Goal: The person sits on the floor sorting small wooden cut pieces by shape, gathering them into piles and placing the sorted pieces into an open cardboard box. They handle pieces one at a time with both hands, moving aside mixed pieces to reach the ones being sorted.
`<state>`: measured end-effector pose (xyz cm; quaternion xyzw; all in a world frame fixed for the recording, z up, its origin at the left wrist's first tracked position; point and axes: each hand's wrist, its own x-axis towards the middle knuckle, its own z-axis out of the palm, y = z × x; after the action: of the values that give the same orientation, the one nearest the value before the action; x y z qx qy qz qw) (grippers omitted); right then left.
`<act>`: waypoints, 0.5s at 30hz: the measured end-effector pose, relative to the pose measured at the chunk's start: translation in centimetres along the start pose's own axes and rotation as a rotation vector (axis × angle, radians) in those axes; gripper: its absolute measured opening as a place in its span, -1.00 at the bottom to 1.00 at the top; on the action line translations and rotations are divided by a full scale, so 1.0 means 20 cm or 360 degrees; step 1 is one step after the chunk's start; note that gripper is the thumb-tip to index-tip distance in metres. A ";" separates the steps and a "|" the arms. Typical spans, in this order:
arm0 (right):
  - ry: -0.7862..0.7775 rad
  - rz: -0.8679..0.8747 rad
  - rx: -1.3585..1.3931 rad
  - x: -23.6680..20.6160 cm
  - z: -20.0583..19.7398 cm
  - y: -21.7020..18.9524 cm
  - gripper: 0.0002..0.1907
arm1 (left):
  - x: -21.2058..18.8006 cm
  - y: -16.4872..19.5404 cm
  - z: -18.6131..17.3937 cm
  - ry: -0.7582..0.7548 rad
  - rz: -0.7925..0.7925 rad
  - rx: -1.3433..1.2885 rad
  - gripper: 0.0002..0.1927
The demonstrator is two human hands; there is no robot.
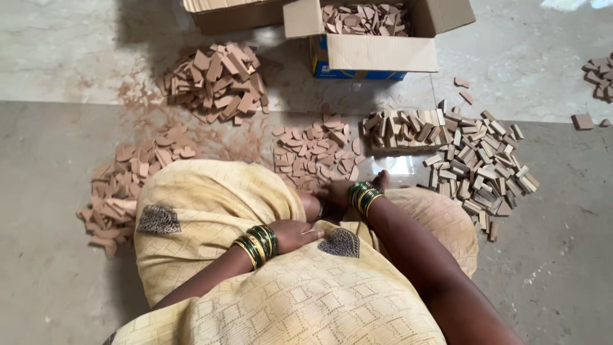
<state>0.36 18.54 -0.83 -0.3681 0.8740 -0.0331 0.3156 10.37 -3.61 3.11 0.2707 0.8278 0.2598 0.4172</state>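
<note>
Down between our knees, our right hand [336,193] reaches to the near edge of the small pile of flat reddish-brown wooden chips [316,152]; its fingers are hidden, so we cannot tell whether it grips anything. Our left hand [295,235] rests loosely curled on the pale yellow patterned cloth [211,211], holding nothing. Right of the chips lies a heap of light wooden blocks [476,166]. Farther off stands an open cardboard box [377,38], seemingly filled with similar brown pieces.
</note>
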 end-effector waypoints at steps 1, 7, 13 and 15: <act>0.0181 -0.0161 -0.0094 0.02 0.02 0.04 -0.54 | -0.02 0.00 0.02 -0.0005 0.0020 -0.0003 -0.17; 0.0593 0.0628 0.0129 -0.16 -0.23 0.42 -0.75 | -0.01 0.00 0.13 -0.0080 -0.0024 0.0030 -0.12; 0.0705 0.1140 0.0083 -0.12 -0.28 0.60 -0.70 | 0.17 -0.07 0.15 -0.0291 -0.0088 -0.0054 -0.09; 0.0786 0.0999 0.0083 -0.05 -0.21 0.56 -0.70 | 0.25 -0.14 0.15 -0.0279 -0.0001 -0.0203 -0.09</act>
<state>-8.55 26.62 -0.33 -0.0559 0.9924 -0.0447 0.1000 9.68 -1.67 -3.01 0.2651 0.7700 0.2873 0.5043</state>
